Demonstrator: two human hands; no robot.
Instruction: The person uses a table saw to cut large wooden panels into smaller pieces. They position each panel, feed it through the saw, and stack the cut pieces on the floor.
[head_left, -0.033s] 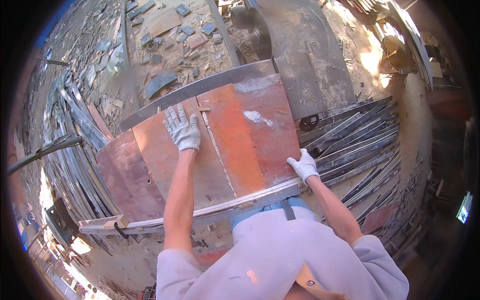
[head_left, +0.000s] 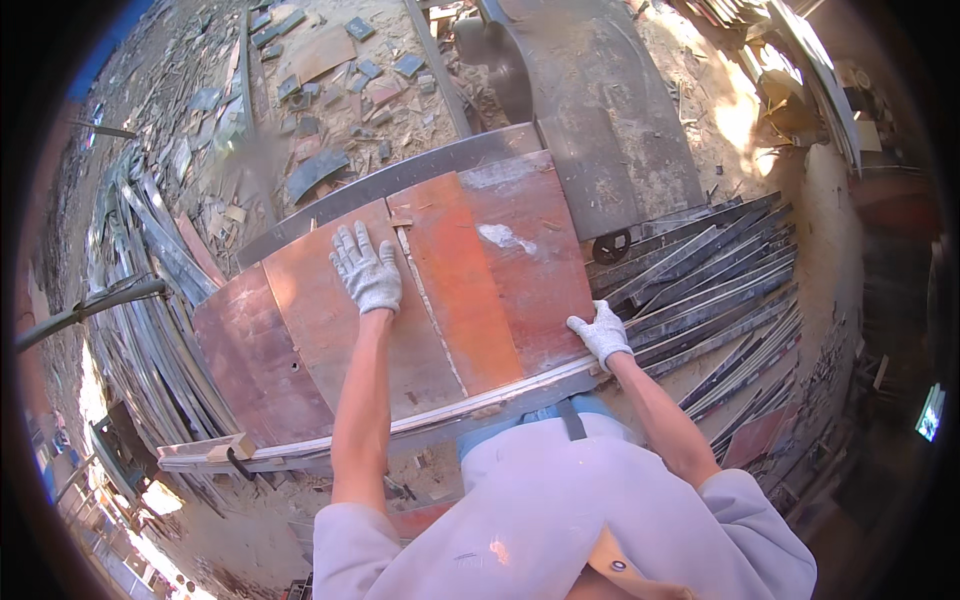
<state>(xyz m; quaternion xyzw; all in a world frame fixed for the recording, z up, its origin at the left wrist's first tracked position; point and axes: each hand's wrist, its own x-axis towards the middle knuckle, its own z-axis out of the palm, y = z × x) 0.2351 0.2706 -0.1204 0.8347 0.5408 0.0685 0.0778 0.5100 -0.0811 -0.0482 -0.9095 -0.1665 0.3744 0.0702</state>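
Note:
My left hand (head_left: 370, 272), in a pale grey knitted glove, lies flat with fingers stretched on a brownish-red wooden panel (head_left: 340, 350). To its right, past a pale chipped seam, lies a red panel (head_left: 545, 285) with an orange band and a whitish smear. My right hand (head_left: 604, 335), gloved alike, grips that red panel's right edge near its front corner. Its thumb rests on top; the other fingers are partly hidden. A small wood chip (head_left: 401, 222) sits by the seam's far end.
A pale rail (head_left: 400, 424) runs along the near edge, with a wooden block (head_left: 230, 447) and dark clamp at its left end. Behind the panels is a dark metal edge (head_left: 450, 155). Long strips (head_left: 700, 270) pile at right, more strips (head_left: 165, 270) at left; offcuts litter the ground beyond.
The red panel and my right hand have shifted slightly to the left. My left hand stays flat on the brownish-red panel, almost in the same place.

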